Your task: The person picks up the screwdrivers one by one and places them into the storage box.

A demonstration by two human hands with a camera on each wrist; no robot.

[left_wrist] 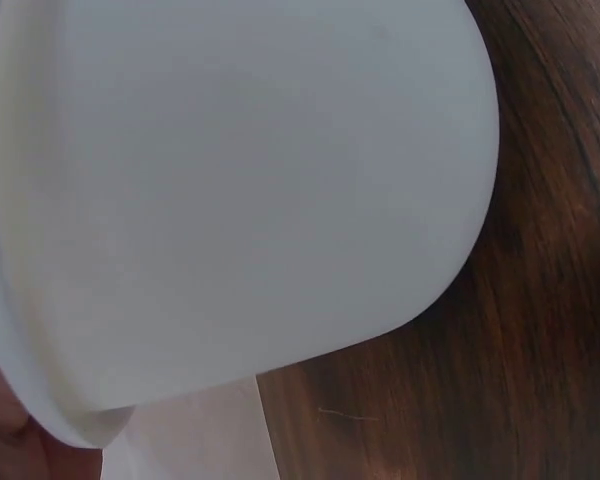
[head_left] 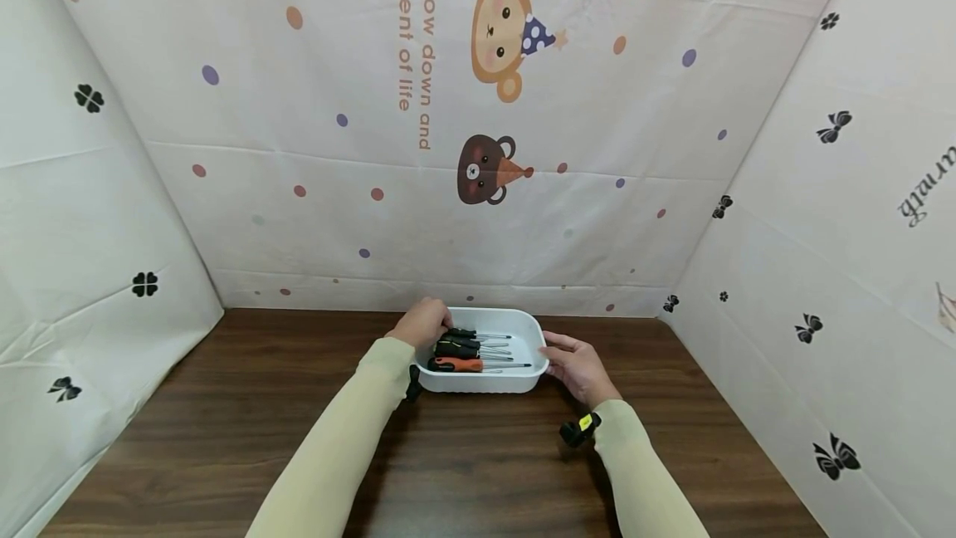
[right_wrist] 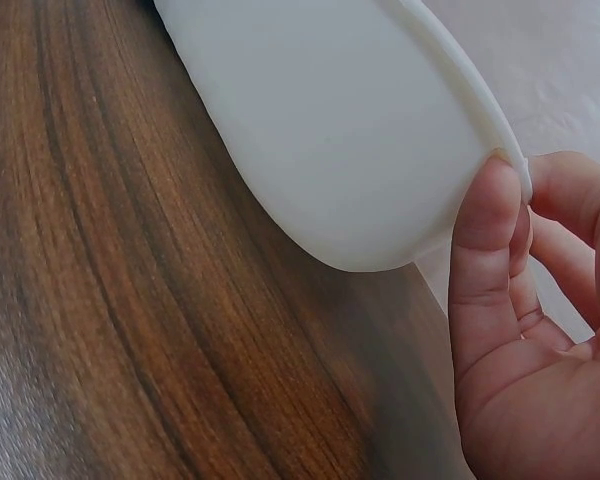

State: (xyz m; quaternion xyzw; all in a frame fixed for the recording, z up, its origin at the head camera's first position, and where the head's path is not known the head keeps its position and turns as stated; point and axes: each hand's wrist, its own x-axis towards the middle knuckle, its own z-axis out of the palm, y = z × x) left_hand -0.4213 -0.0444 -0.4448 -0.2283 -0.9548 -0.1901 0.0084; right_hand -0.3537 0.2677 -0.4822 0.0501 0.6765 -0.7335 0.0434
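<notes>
A white plastic tray (head_left: 478,383) stands on the brown wooden table near the back wall. Inside it lie several screwdrivers side by side, shafts pointing right: an orange-handled screwdriver (head_left: 457,364) in front, black-handled screwdrivers (head_left: 457,349) behind. My left hand (head_left: 423,324) grips the tray's left rim, its fingertips close to the rearmost black handle. In the left wrist view the tray wall (left_wrist: 250,200) fills most of the picture, with fingers (left_wrist: 10,430) at the rim's corner. At the opposite end my right hand (head_left: 578,368) pinches the rim between thumb (right_wrist: 485,225) and fingers.
The wooden table (head_left: 478,463) extends in front and to both sides. A white printed sheet (head_left: 388,231) hangs right behind the tray, with similar sheets forming a left wall (head_left: 90,272) and a right wall (head_left: 821,272). Black wrist cameras (head_left: 575,430) sit on both wrists.
</notes>
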